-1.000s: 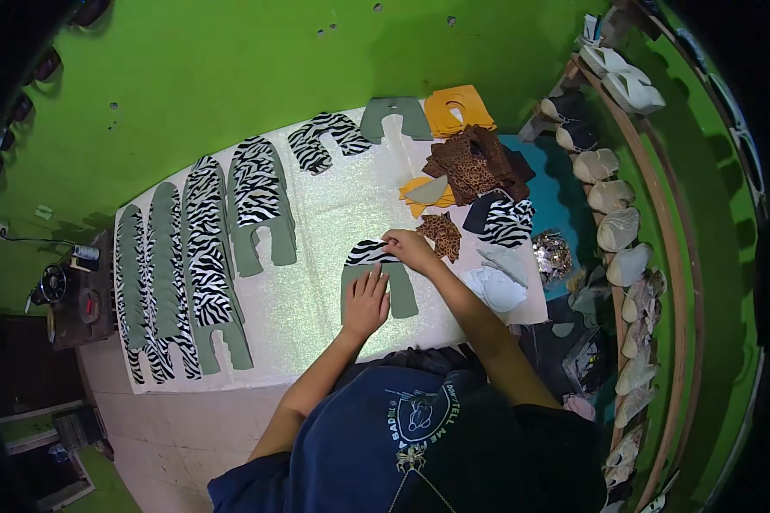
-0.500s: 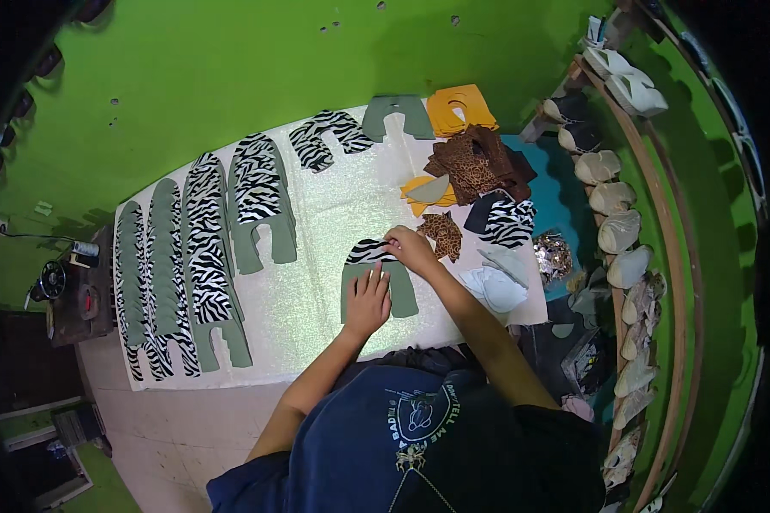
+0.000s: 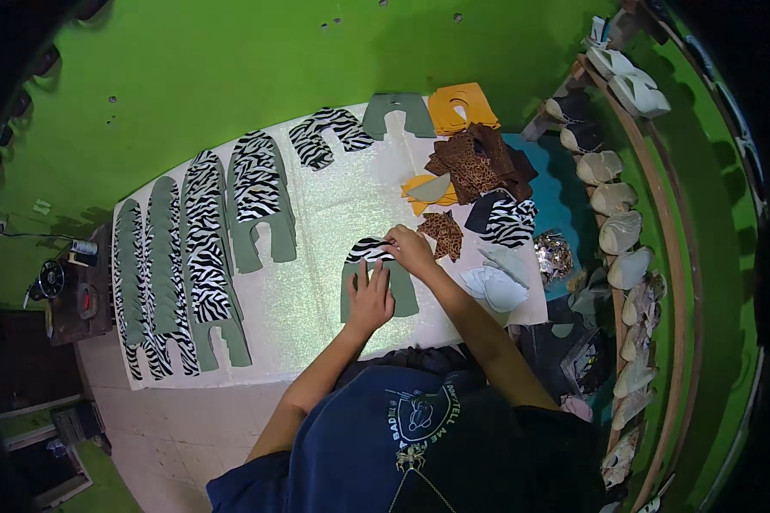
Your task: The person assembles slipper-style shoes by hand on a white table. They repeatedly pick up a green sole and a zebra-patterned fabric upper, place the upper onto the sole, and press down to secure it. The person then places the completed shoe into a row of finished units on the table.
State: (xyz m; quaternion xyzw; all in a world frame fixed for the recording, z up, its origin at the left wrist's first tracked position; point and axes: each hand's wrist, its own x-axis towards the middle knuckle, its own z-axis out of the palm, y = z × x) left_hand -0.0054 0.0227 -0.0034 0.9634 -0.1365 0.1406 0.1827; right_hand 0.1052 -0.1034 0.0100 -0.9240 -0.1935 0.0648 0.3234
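Note:
On the table in front of me lies a grey-green cut piece (image 3: 403,296), with a curved zebra-print piece (image 3: 367,249) along its far edge. My left hand (image 3: 370,299) rests flat on the green piece, fingers spread and their tips near the zebra print. With thumb and fingers closed, my right hand (image 3: 409,250) grips the right end of the zebra-print piece; its fingertips are partly hidden. A leopard-print scrap (image 3: 441,234) lies just right of that hand.
Overlapping rows of green and zebra-print pieces (image 3: 210,231) cover the table's left side. Along the back are a green stack (image 3: 399,116) and a yellow stack (image 3: 462,109). Brown leopard-print pieces (image 3: 477,167) and white pieces (image 3: 494,289) lie right, beside a rack of shoe forms (image 3: 613,198).
My left hand has shifted slightly on the green piece, its fingers reaching a little farther toward the zebra print. My right hand keeps nearly the same place.

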